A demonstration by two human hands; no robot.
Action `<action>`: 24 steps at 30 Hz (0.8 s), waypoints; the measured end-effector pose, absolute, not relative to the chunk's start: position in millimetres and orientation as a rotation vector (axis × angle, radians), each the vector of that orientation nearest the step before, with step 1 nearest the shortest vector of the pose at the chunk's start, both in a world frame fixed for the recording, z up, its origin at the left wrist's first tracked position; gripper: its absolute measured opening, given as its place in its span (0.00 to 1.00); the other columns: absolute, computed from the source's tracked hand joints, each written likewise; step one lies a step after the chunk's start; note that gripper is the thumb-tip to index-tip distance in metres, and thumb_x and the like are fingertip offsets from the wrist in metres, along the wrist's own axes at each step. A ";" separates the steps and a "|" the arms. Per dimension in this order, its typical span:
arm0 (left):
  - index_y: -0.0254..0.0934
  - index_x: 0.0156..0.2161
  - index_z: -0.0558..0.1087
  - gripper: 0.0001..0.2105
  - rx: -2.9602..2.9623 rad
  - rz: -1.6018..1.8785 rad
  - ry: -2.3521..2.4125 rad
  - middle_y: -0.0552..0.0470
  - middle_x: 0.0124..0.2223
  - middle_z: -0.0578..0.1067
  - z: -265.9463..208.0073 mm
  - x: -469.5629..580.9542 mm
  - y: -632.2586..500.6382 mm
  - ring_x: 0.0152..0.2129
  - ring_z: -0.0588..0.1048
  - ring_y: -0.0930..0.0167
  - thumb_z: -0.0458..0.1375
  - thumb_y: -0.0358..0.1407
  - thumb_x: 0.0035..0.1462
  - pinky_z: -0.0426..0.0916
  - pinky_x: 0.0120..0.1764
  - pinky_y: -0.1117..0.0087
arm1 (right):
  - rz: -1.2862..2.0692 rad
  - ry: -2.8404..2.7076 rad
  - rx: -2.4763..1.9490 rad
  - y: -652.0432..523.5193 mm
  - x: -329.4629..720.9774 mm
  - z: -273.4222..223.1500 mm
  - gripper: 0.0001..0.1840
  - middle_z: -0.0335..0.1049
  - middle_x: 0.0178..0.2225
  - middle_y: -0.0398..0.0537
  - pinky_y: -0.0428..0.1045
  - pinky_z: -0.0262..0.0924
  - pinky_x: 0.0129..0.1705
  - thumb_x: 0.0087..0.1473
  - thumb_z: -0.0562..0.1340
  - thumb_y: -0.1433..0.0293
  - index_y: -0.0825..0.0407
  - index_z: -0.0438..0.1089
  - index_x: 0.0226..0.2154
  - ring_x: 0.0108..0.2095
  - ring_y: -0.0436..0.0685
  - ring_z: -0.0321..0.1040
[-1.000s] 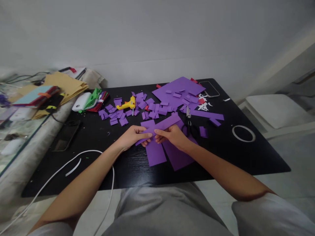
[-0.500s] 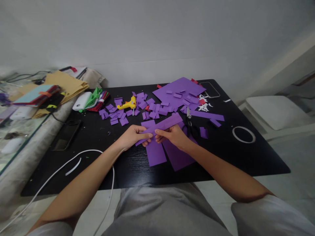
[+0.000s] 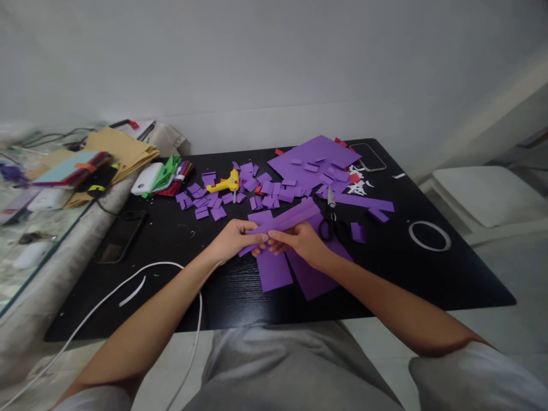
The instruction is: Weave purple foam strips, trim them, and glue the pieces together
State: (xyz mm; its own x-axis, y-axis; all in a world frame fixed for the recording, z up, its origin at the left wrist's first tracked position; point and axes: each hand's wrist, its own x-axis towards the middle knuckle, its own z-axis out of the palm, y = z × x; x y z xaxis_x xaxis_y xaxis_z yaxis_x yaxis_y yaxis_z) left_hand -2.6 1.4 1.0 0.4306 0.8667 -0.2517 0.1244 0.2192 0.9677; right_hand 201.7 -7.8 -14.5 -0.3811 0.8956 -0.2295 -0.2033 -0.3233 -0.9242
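Note:
Between both hands, a little above the table, is a long purple paper strip [image 3: 295, 216] with a crease running along it. My left hand [image 3: 237, 238] pinches its left end, and my right hand [image 3: 299, 240] grips it near the middle, thumbs almost touching. Beneath them lie a purple paper rectangle [image 3: 274, 273] and a larger purple sheet [image 3: 315, 279]. Just right of my right hand rest black-handled scissors [image 3: 333, 220], blades pointing away. Small folded purple paper pieces [image 3: 209, 200] are heaped beyond the hands, with a yellow glue gun [image 3: 226, 182] lying among them.
A large purple sheet [image 3: 308, 155] and white scraps [image 3: 358, 184] lie at the back right. A roll of tape or ring [image 3: 429, 236] is at the right. At the left are a dark phone [image 3: 121, 238], a white cable [image 3: 128, 278] and bundled coloured papers [image 3: 171, 177].
The strip now shows a lengthwise fold line, and my right fingers have closed further in under it. The whole view has shifted slightly.

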 end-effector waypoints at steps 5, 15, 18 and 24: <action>0.30 0.29 0.80 0.18 1.222 0.649 1.042 0.48 0.27 0.80 0.2 -5.5 2.9 0.20 0.76 0.74 0.72 0.47 0.50 0.74 0.27 0.73 | 1.736 -1.101 -1.018 -1.8 206.5 -14.9 0.23 0.80 0.26 0.49 0.49 0.75 0.31 0.37 0.79 0.54 0.56 0.80 0.27 0.24 0.53 0.77; 0.30 0.29 0.79 0.19 1.150 0.715 1.057 0.47 0.28 0.81 1.3 -7.5 6.5 0.20 0.75 0.74 0.74 0.46 0.46 0.74 0.26 0.73 | 1.694 -1.009 -1.037 -0.5 208.5 -10.4 0.21 0.80 0.27 0.49 0.49 0.75 0.30 0.39 0.78 0.54 0.55 0.79 0.26 0.24 0.53 0.76; 0.30 0.30 0.80 0.19 1.183 0.691 1.041 0.47 0.28 0.80 0.9 -5.5 5.0 0.21 0.76 0.73 0.74 0.48 0.47 0.75 0.26 0.73 | 1.741 -1.018 -1.042 -8.0 200.1 -12.5 0.22 0.80 0.27 0.49 0.48 0.74 0.30 0.39 0.78 0.53 0.56 0.79 0.26 0.24 0.53 0.76; 0.31 0.31 0.78 0.21 1.194 0.701 1.058 0.48 0.28 0.81 1.4 -3.5 3.7 0.20 0.77 0.73 0.74 0.49 0.47 0.75 0.26 0.73 | 1.707 -0.998 -1.047 -9.9 197.9 -15.3 0.23 0.80 0.25 0.49 0.48 0.75 0.29 0.37 0.79 0.53 0.55 0.79 0.25 0.24 0.53 0.76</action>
State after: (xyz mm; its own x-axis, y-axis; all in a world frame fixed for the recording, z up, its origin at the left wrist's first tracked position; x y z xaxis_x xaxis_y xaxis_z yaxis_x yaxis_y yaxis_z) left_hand -3.5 3.7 1.4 0.3788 0.8836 -0.2754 0.0911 0.2606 0.9612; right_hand 197.9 -9.9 -15.3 -0.2636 0.9374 -0.2275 -0.2617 -0.2965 -0.9185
